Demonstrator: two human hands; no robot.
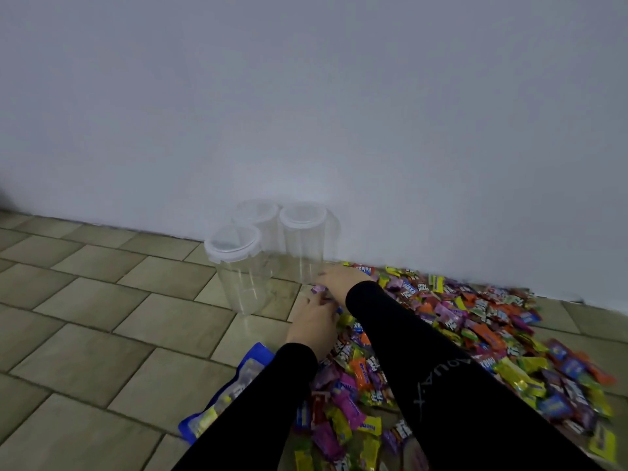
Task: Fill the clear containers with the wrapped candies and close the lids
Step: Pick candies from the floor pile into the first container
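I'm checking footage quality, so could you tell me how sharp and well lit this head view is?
Head view: dim, flat, bluish light; motion blur smears both hands, left hand and right hand, and the candies; wide-angle distortion tilts the floor line; clear containers look faint against the wall.

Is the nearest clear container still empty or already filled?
Empty. The nearest clear container stands upright with its lid on, and the floor tiles show straight through its walls; no candies inside.

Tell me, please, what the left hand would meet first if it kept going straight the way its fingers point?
Most likely the purple wrapped candy just ahead of the left hand. Beyond it stands the right-hand clear container, though depth is hard to judge from this one view.
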